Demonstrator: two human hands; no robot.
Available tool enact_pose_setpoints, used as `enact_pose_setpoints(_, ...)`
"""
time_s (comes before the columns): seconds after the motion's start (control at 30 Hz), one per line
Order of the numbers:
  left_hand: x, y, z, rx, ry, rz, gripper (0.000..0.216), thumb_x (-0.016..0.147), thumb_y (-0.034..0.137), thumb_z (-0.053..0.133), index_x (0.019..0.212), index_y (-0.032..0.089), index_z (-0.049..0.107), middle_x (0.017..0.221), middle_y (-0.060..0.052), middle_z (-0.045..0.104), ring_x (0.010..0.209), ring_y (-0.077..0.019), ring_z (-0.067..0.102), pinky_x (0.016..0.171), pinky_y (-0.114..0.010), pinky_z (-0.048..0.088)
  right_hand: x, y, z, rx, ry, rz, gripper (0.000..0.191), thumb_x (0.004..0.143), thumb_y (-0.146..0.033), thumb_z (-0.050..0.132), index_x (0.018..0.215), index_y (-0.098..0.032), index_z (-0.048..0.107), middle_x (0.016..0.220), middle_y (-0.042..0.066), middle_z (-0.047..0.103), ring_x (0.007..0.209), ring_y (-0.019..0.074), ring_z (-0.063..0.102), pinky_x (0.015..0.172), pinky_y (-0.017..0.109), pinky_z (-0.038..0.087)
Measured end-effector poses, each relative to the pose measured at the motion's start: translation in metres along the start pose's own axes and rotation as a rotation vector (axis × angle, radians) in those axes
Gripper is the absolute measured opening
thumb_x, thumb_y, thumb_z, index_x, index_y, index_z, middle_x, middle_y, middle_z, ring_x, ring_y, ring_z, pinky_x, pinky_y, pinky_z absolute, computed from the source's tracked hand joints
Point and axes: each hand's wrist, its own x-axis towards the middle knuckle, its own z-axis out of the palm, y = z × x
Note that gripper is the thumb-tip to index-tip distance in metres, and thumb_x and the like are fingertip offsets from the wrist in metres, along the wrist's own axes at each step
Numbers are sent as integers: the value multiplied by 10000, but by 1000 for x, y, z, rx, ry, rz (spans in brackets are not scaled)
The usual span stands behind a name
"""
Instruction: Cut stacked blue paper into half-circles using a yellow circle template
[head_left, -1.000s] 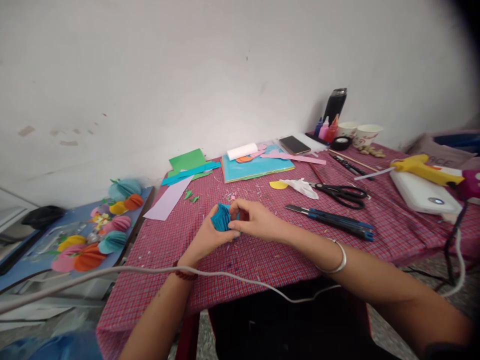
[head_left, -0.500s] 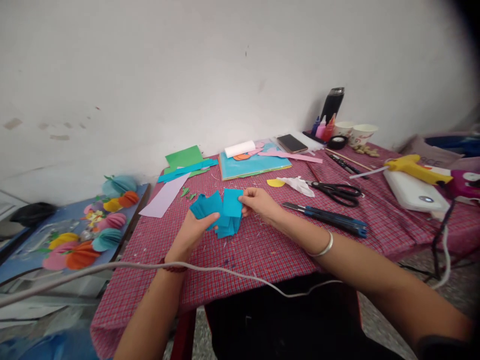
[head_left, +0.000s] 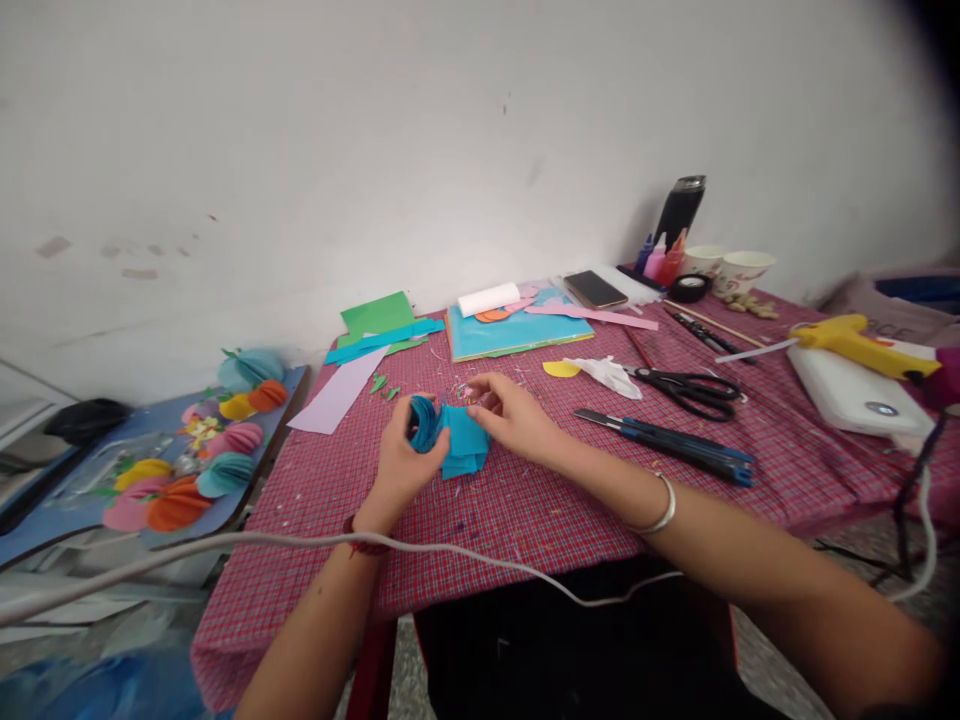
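Note:
A bundle of folded blue paper pieces (head_left: 459,440) rests just above the red checked tablecloth (head_left: 525,510), near the table's middle. My left hand (head_left: 401,462) is closed round the bundle's curled left end. My right hand (head_left: 504,410) pinches the right-hand pieces from the far side. Both wrists wear a band: a red thread on the left, a silver bangle on the right.
Black scissors (head_left: 686,385) and a blue craft knife (head_left: 667,435) lie to the right, and a yellow glue gun (head_left: 859,340) on a white box beyond them. Coloured sheets (head_left: 514,330), a phone (head_left: 595,289), cups and glue bottles sit by the wall. Paper flowers (head_left: 191,470) lie on a blue board at left. A white cable (head_left: 450,555) crosses my arms.
The blue pieces were bunched tight, then fanned out wide between my hands. They are now partly gathered again, with my left hand curling the left end.

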Motion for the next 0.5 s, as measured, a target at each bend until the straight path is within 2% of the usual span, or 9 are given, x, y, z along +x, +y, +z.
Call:
enact_pose_setpoints(0.1, -2, 2, 4, -9, -42, -6, 397, 671, 230, 712, 1033, 207, 551, 977, -42, 605, 920, -195, 585, 831, -325, 450, -5, -12, 3, 215, -128, -37, 359, 819, -270, 575, 1157, -159, 522, 1067, 94, 630, 905, 166, 605, 794, 325, 487)
enact_pose_setpoints(0.2, -3, 2, 9, -157, -117, -86, 459, 659, 255, 737, 1053, 211, 505, 999, -43, 601, 921, -193, 595, 815, -330, 469, -8, -14, 7, 366, -238, -24, 461, 783, -281, 620, 1212, -167, 493, 1136, 102, 611, 971, 180, 604, 835, 342, 484)
enact_pose_setpoints(0.33, -3, 2, 11, -324, -185, -180, 542, 609, 263, 778, 1055, 214, 474, 1042, -43, 598, 969, -211, 598, 827, -349, 484, -8, -9, 7, 413, -253, 59, 517, 744, -304, 659, 1215, -176, 489, 1155, 101, 594, 923, 178, 615, 794, 345, 498)
enact_pose_setpoints(0.5, -4, 2, 11, -346, -202, -185, 500, 625, 268, 768, 1034, 213, 485, 1033, -29, 588, 962, -194, 593, 834, -343, 489, -7, -8, 6, 404, -231, 66, 537, 702, -279, 695, 1187, -162, 499, 1136, 100, 591, 884, 171, 611, 778, 344, 503)
